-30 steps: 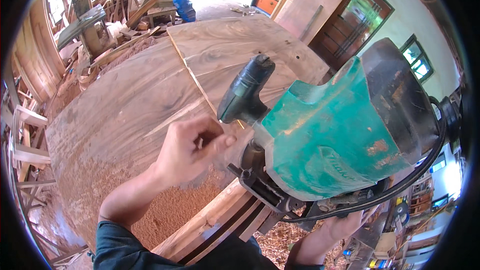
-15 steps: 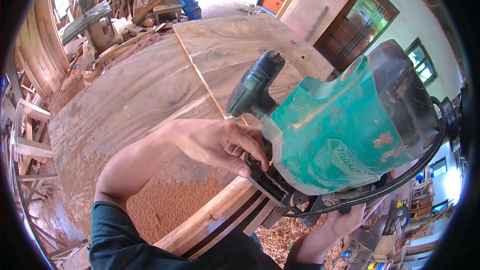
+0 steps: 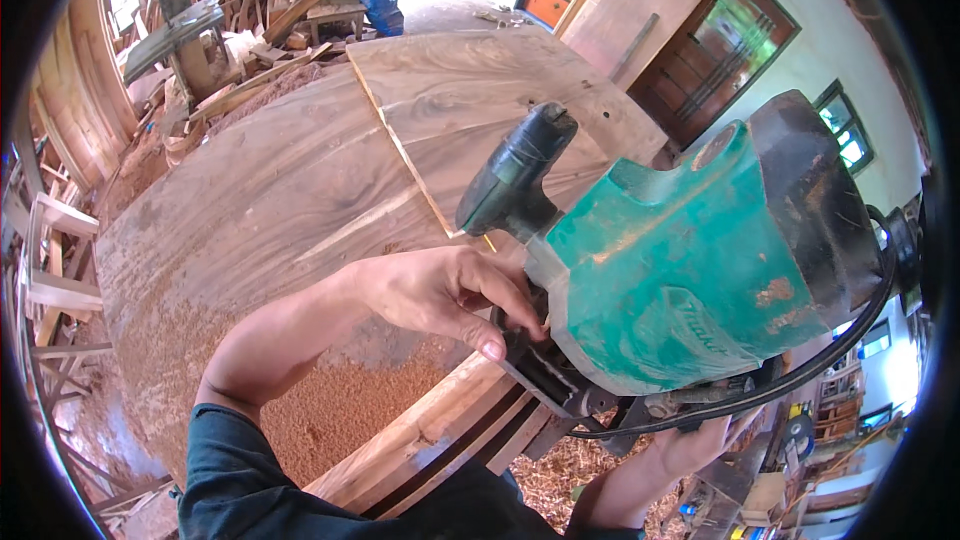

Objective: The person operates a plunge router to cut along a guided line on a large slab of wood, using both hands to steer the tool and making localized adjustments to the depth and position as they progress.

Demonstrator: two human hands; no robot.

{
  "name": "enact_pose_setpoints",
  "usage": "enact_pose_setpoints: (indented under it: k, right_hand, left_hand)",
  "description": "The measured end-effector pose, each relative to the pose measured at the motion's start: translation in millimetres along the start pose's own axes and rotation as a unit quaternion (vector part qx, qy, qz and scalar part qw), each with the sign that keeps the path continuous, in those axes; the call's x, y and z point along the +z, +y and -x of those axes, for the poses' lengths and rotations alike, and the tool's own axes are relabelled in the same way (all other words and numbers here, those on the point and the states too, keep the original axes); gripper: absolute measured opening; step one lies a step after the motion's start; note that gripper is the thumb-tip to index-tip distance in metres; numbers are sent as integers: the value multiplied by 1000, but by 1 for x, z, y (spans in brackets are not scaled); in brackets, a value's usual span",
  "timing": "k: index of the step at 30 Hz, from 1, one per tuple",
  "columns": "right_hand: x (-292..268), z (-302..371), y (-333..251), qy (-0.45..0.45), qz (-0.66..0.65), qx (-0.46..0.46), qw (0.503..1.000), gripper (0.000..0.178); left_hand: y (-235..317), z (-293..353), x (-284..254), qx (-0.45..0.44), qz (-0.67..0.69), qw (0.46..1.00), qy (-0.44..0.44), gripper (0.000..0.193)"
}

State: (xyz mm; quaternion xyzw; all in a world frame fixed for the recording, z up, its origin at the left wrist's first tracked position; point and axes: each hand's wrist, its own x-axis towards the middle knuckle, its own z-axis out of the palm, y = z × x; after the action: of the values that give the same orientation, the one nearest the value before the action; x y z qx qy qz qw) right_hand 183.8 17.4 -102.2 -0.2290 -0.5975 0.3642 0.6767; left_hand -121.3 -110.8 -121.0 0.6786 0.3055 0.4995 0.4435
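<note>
Steadying the tool [image 3: 690, 260] from beneath likely serves best while the left hand [image 3: 435, 292], fingers curled and thumb against the black base [image 3: 545, 370], works there; whether it pinches anything is hidden. The right hand [image 3: 688, 450] lies under the tool, its grip unseen. The tool sits tilted just right of the left hand, the board [image 3: 260, 210] beyond.

The tool [image 3: 670, 265] is green (partly black); the slab [image 3: 270, 205], grained brown.

Side handle [image 3: 515, 175] obstacle, free room leftward
</note>
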Motion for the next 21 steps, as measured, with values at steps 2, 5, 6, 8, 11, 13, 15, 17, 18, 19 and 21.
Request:
enact_pose_setpoints:
  k: [2, 5, 6, 8, 11, 13, 15, 17, 18, 19, 21]
  right_hand:
    - [-2, -4, 1, -23, 15, -23, 999, 69]
    - [-3, -5, 1, -41, 7, -34, 999, 69]
    - [-4, -4, 1, -33, -12, -21, 999, 69]
    - [-5, 0, 1, -17, -34, 10, 999, 69]
    - [-10, 7, 1, -2, -48, 60, 997, 70]
    - [-15, 7, 3, 14, -76, 77, 994, 71]
    - [-20, 4, 4, -5, -71, 59, 996, 73]
    - [-25, 1, 4, -76, 93, -66, 991, 76]
    - [-28, -3, 0, -145, 257, -183, 938, 77]
    - [-26, -2, 2, -163, 328, -244, 898, 77]
    - [-24, -3, 3, -139, 274, -201, 930, 75]
  left_hand:
    - [0, -1, 1, 4, -13, 1000, -10, 34]
    - [-3, -2, 1, 1, 18, 1000, -23, 33]
    - [-4, -2, 1, -13, 16, 1000, -18, 32]
    - [-6, -1, 3, -12, 9, 1000, -3, 30]
    - [-5, 4, 14, 18, -72, 994, 77, 27]
    - [-3, 8, 29, 36, -126, 978, 164, 25]
    - [-1, 10, 49, 45, -205, 942, 262, 24]
    - [0, 9, 68, 93, -312, 875, 358, 26]
    - [1, 8, 74, 74, -359, 855, 367, 27]
    - [1, 8, 79, 82, -407, 828, 377, 28]
    - [5, 11, 79, 87, -446, 814, 362, 27]
